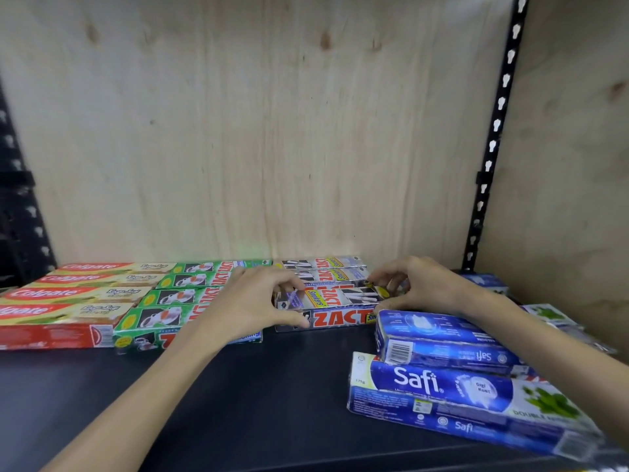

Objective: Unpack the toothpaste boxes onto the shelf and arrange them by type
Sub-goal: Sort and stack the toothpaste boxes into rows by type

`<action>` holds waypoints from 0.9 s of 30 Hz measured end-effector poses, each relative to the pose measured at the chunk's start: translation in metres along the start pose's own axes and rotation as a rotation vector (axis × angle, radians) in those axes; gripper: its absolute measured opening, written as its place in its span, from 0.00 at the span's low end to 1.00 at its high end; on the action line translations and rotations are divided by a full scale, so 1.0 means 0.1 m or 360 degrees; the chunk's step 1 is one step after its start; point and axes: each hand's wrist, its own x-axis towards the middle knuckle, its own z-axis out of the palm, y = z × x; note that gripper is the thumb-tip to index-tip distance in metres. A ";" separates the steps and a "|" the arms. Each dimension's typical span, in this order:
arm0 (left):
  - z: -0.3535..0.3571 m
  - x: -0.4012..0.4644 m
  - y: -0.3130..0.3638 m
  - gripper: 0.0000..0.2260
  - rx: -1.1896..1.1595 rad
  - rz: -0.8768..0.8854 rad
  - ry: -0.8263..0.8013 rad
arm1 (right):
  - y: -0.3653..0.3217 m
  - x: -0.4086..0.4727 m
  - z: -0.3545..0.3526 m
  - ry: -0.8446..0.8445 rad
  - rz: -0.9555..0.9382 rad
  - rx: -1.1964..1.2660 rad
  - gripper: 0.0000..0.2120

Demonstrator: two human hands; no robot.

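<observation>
Far to the left of the left hand, 4 red Colgate boxes (pixel 64 294) lie flat side by side on the dark shelf (pixel 238 403), running back toward the plywood back panel (pixel 272 131). Just beside them, and partly under the left wrist, lie 4 green Zact boxes (pixel 170 301) in the same flat row; the nearest one passes beneath the forearm.

The left hand (pixel 252 301) is curled, its fingers over the top and its thumb at the front face of the left end of the silver Zact box (pixel 330 296), so it grips that end. This box sits at the front of a row of 3 silver Zact boxes (pixel 323 270), between the 2 hands, and seems to rest on another silver Zact box (pixel 337 318) whose red lettering faces forward below it.

The right hand (pixel 418 284) is also curled, fingertips pinching the right end of the same silver box, thumb below.

Under the right wrist and forearm, 2 blue Safi boxes (pixel 442 386) lie stacked and askew, the lower one jutting toward the shelf's front edge. Further right, beyond the right forearm, more boxes (pixel 551 315) lie blurred near the black slotted upright (pixel 493 148).
</observation>
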 end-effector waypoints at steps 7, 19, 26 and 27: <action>-0.01 -0.02 -0.03 0.24 -0.0272 -0.0031 0.0117 | -0.02 -0.05 -0.08 0.0050 0.0047 0.0151 0.32; -0.49 -0.92 -0.07 0.12 -0.0525 0.0014 0.0571 | -0.95 -0.32 -0.12 0.0154 -0.0119 0.0453 0.29; -0.74 -2.08 -0.37 0.14 -0.0436 -0.0118 0.0361 | -1.76 -0.90 0.55 0.0153 -0.0318 0.0302 0.27; -0.74 -2.18 -0.40 0.13 -0.0420 -0.0148 0.0325 | -1.81 -0.96 0.67 0.0176 -0.0307 0.0304 0.28</action>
